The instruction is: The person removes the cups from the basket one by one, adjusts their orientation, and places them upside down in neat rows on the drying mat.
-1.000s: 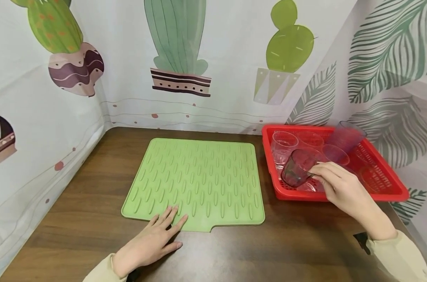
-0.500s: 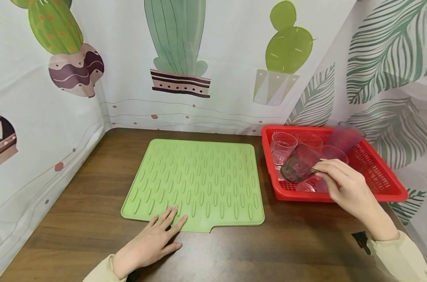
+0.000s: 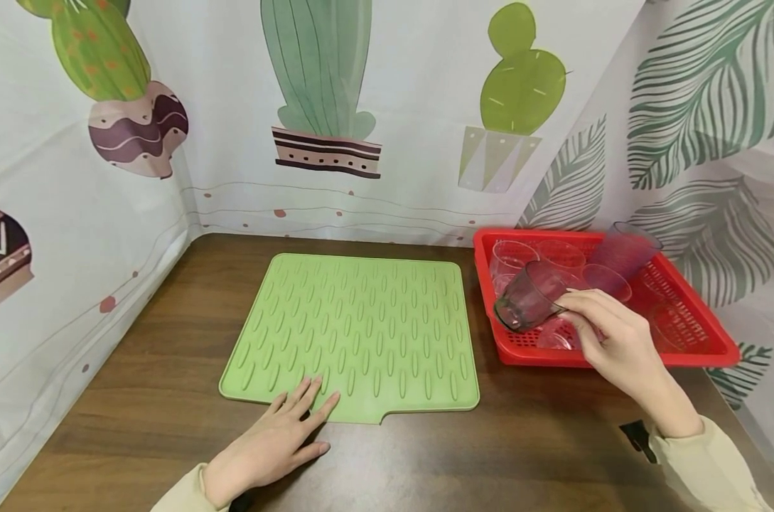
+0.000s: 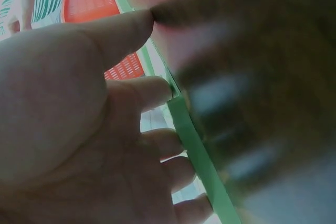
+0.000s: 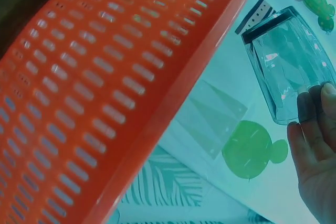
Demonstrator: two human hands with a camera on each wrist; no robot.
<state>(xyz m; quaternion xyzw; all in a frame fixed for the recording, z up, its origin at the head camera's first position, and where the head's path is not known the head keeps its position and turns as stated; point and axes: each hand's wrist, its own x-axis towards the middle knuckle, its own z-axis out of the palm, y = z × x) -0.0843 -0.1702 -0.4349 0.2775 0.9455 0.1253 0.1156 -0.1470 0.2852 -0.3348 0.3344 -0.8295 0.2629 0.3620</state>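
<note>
A dark tinted glass (image 3: 519, 302) hangs tilted over the left front part of the red basket (image 3: 674, 358), its base towards the left. My right hand (image 3: 617, 338) pinches it at the rim between thumb and fingers. In the right wrist view the glass (image 5: 281, 66) shows see-through with a thick base, above the height of the basket rim (image 5: 205, 61). On the near edge of the green ribbed mat (image 3: 367, 320), my left hand (image 3: 274, 437) rests with fingers spread. The left wrist view shows its fingertips along the mat edge (image 4: 194, 153).
More glasses stand in the basket, among them a clear glass (image 3: 514, 252) at the back left. A tall purple glass (image 3: 626, 249) leans over the back rim. Brown wooden table (image 3: 137, 384) surrounds the mat, and a printed cloth (image 3: 425, 107) hangs behind.
My right hand has lifted the dark glass a little and moved it slightly left, and the glass now tilts further onto its side. My left hand has stayed in place.
</note>
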